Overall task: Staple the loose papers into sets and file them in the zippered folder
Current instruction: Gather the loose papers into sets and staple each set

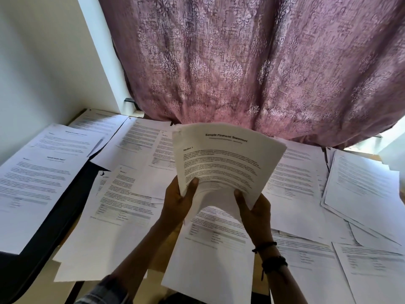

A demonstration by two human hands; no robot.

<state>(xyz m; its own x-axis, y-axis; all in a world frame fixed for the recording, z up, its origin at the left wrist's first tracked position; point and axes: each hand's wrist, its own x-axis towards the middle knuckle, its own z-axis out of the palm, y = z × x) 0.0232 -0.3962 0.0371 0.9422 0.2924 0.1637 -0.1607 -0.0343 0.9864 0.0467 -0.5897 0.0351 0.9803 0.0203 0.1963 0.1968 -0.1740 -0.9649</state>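
Both hands hold a sheaf of papers [225,163], headed "Sample Financial Statement", up above the table [155,257] at the centre of the scene. The sheaf's lower left corner is gripped by the left hand [177,205], with the thumb laid across the printed face and the fingers hidden behind. Its lower right edge is pinched in the same way by the right hand [254,209]. The pages are bowed between the two grips, and their edges are fanned slightly at the far right corner. Dark corded bracelets [271,257] are worn on the right wrist, and a denim sleeve [105,290] is seen on the left arm at the near edge.

Beneath the hands the table is covered almost wholly by loose papers [122,207], printed sheets laid overlapping from left to right. A thicker stack [361,183] is set at the far right, skewed against the others. At the left lies a dark flat case [65,216], possibly the zippered folder, though no zip can be made out. It is partly buried under a large sheet and runs from the near left edge toward the middle. A slim grey pen [96,147] is rested on a sheet at the far left.

A mauve patterned curtain [252,62] is hung behind the table, with a white wall [43,62] to its left.
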